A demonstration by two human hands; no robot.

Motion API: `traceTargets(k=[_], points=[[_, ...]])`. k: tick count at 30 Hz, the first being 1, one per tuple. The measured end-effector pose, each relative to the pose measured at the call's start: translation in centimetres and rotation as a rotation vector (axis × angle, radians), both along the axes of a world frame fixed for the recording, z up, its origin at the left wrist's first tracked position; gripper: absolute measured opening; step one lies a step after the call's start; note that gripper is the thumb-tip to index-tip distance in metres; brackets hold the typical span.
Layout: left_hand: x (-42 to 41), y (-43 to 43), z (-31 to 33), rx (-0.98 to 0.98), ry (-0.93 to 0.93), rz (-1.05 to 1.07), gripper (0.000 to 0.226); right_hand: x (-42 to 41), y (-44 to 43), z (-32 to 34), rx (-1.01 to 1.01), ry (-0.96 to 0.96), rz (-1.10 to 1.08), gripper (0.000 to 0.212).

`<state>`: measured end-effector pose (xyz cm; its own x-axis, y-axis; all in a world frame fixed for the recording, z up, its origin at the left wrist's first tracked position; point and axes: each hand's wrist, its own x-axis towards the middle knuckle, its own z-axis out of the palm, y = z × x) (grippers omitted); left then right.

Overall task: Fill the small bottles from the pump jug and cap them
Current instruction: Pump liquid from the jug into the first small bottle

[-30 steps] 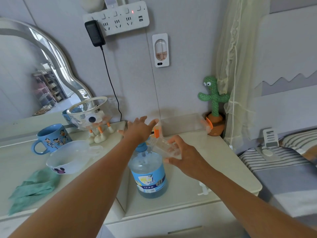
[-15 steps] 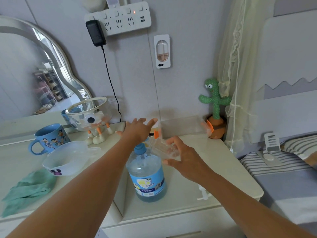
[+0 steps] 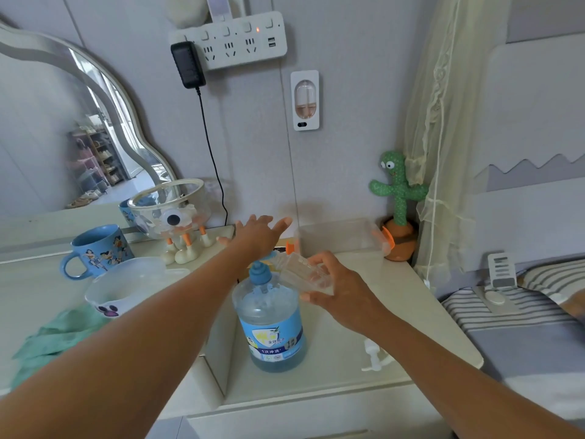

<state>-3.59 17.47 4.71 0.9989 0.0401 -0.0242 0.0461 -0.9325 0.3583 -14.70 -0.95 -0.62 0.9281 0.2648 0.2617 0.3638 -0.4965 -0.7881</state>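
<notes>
Two hands at pump jug (image 3: 270, 327): left hand (image 3: 258, 237) flat-fingered on top, right hand (image 3: 340, 286) grip around small bottle (image 3: 300, 270).

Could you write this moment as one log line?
phase: filling | left hand: presses top of pump jug | right hand: holds small bottle tilted at spout

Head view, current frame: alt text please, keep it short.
A person's left hand presses flat on top of the pump jug while the right hand holds a small clear bottle tilted, mouth at the spout. The jug stands on a white cabinet, with a blue mug to the left and a cactus toy behind.
</notes>
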Motion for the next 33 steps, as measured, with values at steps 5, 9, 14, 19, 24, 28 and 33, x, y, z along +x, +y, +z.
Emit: traceTargets(k=[5,9,14,19,24,28,33], points=[[-0.1,-0.1,-0.5,0.119,-0.034,-0.023,0.072,0.4,0.0,-0.1,-0.016,-0.002,0.014,0.043],[-0.8,-0.4,-0.5,0.206,-0.029,0.005,0.069,0.7,0.1,-0.4,-0.024,0.014,0.014,0.042],[-1.6,-1.0,-0.5,0.159,0.009,0.016,0.066,0.0,-0.1,-0.6,-0.012,0.041,0.008,0.043],[-1.7,-0.7,0.5,-0.013,0.016,0.042,0.072,-0.2,0.0,0.3,-0.042,0.033,-0.008,0.044],[-1.3,-0.7,0.1,0.089,-0.035,-0.010,0.054,-0.1,-0.2,0.7,-0.056,0.018,-0.011,0.045],[-1.1,-0.4,-0.2,0.049,-0.029,0.031,0.066,0.1,-0.1,0.3,-0.042,0.015,-0.014,0.045],[-1.2,-0.5,-0.7,0.075,0.003,0.030,0.069,0.0,0.3,-0.9,-0.012,0.019,-0.032,0.043]])
